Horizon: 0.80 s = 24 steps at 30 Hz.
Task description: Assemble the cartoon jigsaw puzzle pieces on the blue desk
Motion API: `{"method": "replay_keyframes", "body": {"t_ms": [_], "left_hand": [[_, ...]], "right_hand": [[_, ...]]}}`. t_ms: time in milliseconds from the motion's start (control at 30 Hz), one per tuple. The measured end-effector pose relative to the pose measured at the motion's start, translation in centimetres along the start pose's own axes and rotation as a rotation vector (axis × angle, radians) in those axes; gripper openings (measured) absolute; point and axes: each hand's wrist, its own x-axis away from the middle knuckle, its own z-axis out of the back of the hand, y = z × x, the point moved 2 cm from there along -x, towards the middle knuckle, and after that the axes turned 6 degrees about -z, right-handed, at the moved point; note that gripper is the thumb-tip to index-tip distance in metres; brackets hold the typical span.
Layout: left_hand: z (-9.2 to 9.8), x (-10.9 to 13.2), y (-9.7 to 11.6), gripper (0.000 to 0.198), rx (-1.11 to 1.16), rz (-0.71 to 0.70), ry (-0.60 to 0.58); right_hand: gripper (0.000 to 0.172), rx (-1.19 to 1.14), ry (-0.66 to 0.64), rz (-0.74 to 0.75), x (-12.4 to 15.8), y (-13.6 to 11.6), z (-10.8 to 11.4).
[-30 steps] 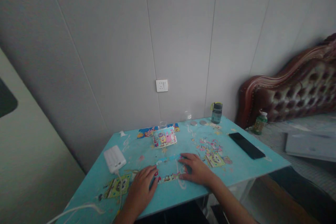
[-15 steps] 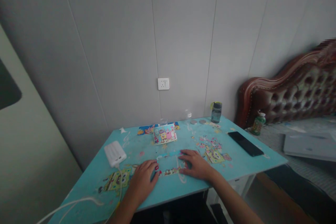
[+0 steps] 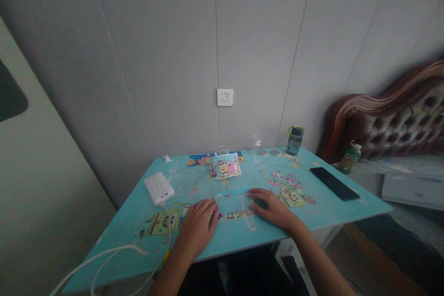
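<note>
A partly assembled cartoon jigsaw frame (image 3: 233,204) lies on the turquoise table (image 3: 312,215) in front of me. My left hand (image 3: 198,225) rests palm down at its left edge, fingers together and touching the pieces. My right hand (image 3: 274,206) lies flat at the frame's right side, fingers stretched toward its upper edge. Neither hand lifts anything. A small cartoon reference picture (image 3: 225,167) stands propped behind the frame. Loose puzzle pieces (image 3: 289,189) are scattered to the right of my right hand.
A white power bank (image 3: 159,188) with a white cable (image 3: 114,259) sits at the left. A black phone (image 3: 335,183) lies at the right, a dark water bottle (image 3: 294,140) at the back. A bed with a brown tufted headboard (image 3: 391,120) stands to the right.
The view has shifted so the table sits slightly lower and to the right. Both hands stay on the puzzle frame with almost no movement.
</note>
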Motion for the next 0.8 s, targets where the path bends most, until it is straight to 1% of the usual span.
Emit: {"method": "replay_keyframes", "body": {"t_ms": [133, 367, 633, 800], "left_hand": [[0.05, -0.04, 0.13, 0.029, -0.007, -0.003, -0.005], [-0.16, 0.18, -0.18, 0.036, 0.007, -0.014, -0.021], [-0.19, 0.30, -0.15, 0.039, -0.009, -0.035, -0.025], [-0.51, 0.26, -0.59, 0.038, -0.023, -0.039, -0.015]], "right_hand": [[0.042, -0.006, 0.003, -0.010, -0.08, 0.32, -0.16], [0.040, 0.019, -0.018, 0.021, -0.08, 0.01, -0.04], [0.040, -0.055, -0.007, 0.023, 0.26, -0.20, 0.25], [0.037, -0.121, 0.030, 0.014, 0.29, 0.01, 0.26]]}}
